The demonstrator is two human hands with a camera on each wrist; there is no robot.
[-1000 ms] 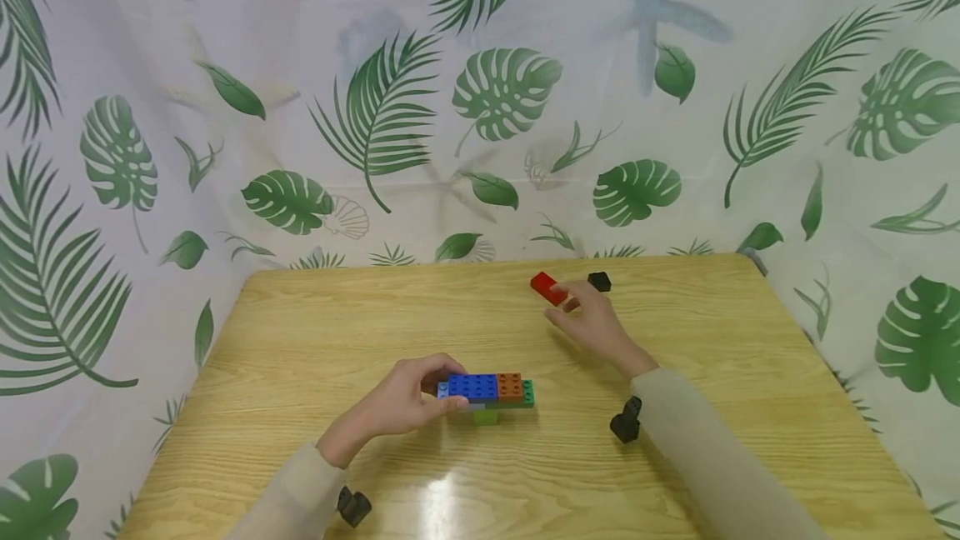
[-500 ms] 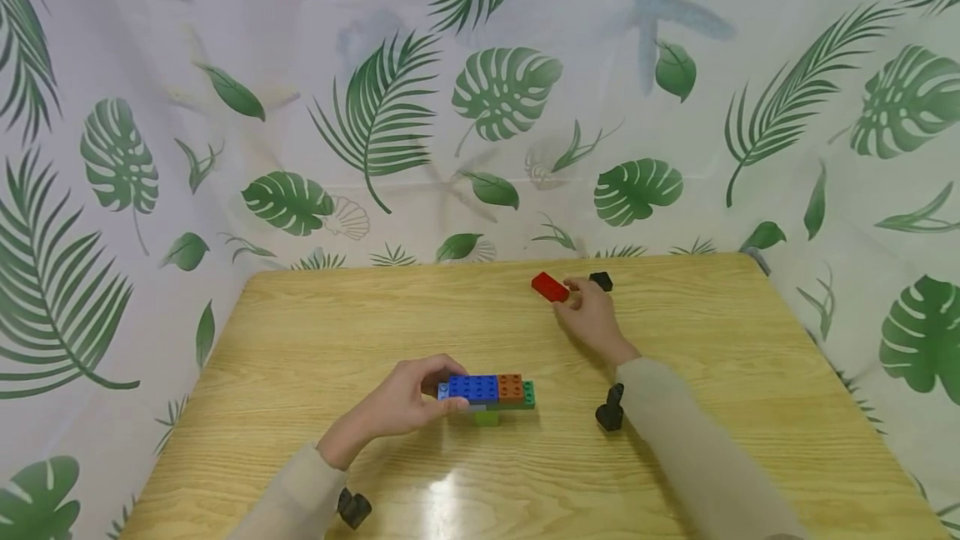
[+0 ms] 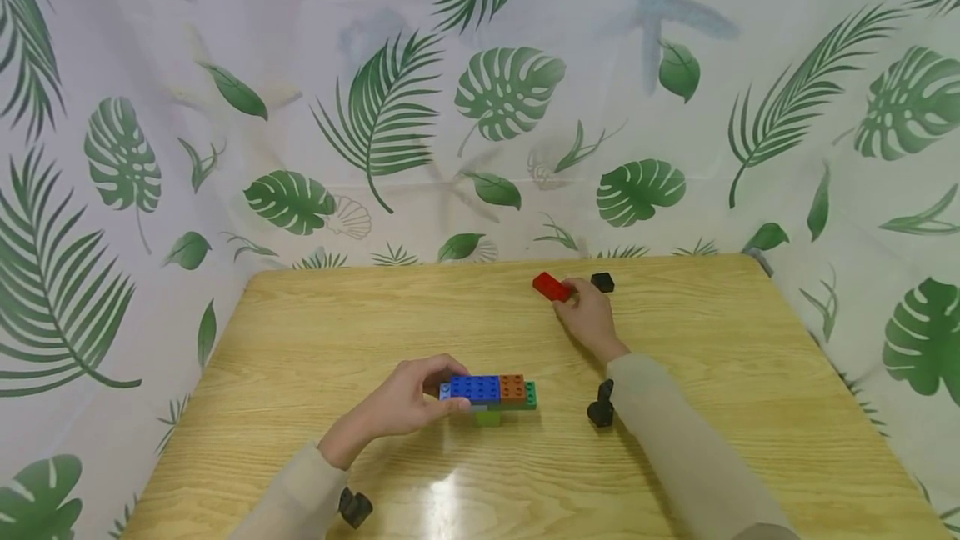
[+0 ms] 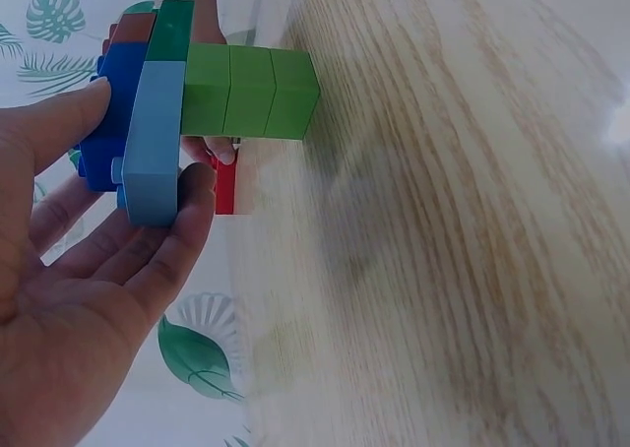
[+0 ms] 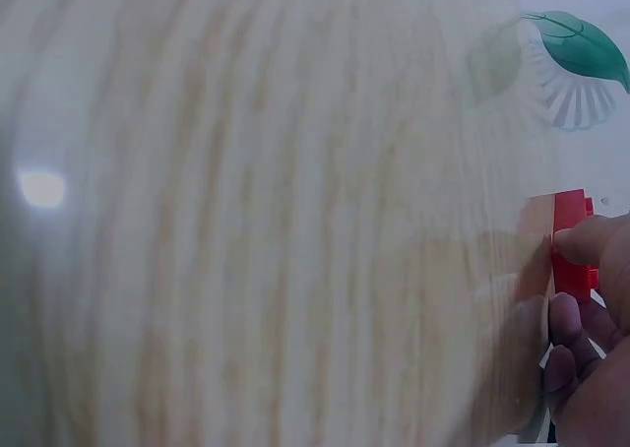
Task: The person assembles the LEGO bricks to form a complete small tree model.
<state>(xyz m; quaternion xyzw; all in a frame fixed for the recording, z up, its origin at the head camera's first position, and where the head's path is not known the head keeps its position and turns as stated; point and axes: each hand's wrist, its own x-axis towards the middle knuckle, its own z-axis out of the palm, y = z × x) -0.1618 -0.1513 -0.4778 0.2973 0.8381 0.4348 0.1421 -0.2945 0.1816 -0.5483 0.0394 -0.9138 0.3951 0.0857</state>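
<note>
My left hand (image 3: 401,398) grips the left end of a toy-brick build (image 3: 476,388), its thumb in front and fingers behind. A blue brick (image 3: 475,388) and a brown-orange brick (image 3: 512,387) lie on top, over a light blue brick (image 4: 155,147) and a dark green brick (image 4: 171,31). Beneath them a column of lime green bricks (image 4: 251,91) points down at the table. At the far side, my right hand (image 3: 588,315) pinches the right end of a red brick (image 3: 550,285) between thumb and fingers. The brick lies at table level, partly covered by the fingers.
A black block (image 3: 602,282) sits just right of my right hand, near the wooden table's (image 3: 360,315) back edge. Behind hangs a leaf-patterned cloth (image 3: 420,107). Black wrist devices (image 3: 355,508) hang at both sleeves.
My right hand has shifted slightly and closed its thumb and fingers onto the red brick's end. The right forearm has swung left. My left hand and its build stay put.
</note>
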